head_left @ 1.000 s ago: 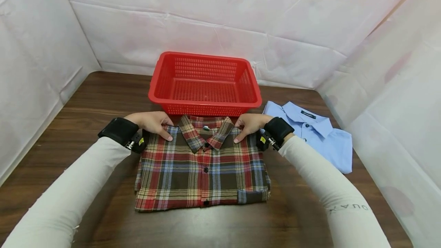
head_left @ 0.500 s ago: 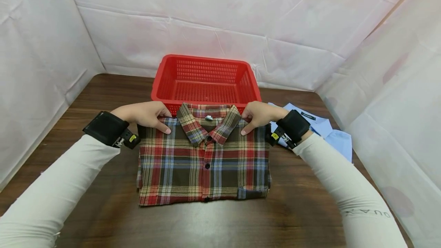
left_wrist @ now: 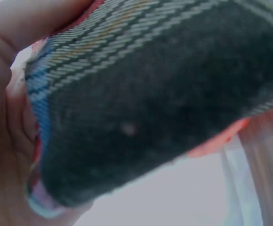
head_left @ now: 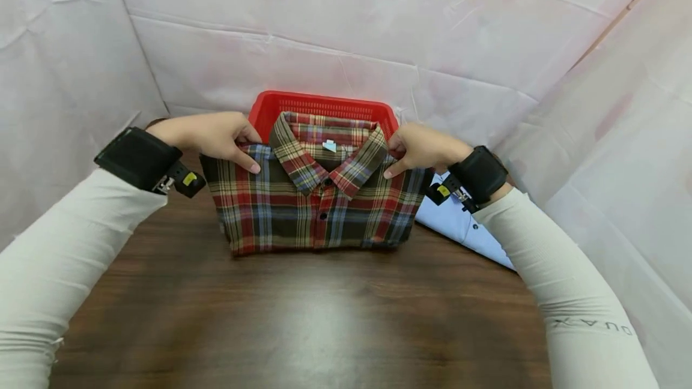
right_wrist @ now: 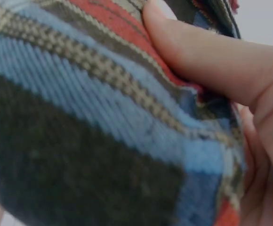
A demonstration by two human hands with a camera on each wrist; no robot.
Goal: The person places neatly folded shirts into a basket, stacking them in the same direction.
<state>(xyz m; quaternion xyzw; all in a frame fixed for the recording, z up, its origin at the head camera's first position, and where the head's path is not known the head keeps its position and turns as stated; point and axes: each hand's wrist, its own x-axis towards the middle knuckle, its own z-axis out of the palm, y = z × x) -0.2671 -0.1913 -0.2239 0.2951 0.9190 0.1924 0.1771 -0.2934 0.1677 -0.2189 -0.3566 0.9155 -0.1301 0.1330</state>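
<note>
A folded plaid shirt [head_left: 324, 209] in red, dark green, blue and cream hangs between my two hands, collar upward, in front of the red basket [head_left: 378, 108]. My left hand [head_left: 216, 137] pinches its left shoulder, thumb in front and fingers behind. On the other shoulder my right hand [head_left: 424, 147] grips in the same way. Close up, the left wrist view shows the plaid cloth [left_wrist: 136, 113] folded over in the fingers. The right thumb [right_wrist: 212, 56] presses on the fabric in the right wrist view. Most of the basket is hidden behind the shirt.
A folded light blue shirt [head_left: 459, 227] lies on the table at the right, partly covered by the right wrist. The brown wooden table [head_left: 313, 317] extends toward me. White sheeting [head_left: 335, 29] walls the back and sides.
Both hands have lifted the plaid shirt from the table and carried it toward the basket. Its body now tilts up and covers most of the basket. The blue shirt stays put.
</note>
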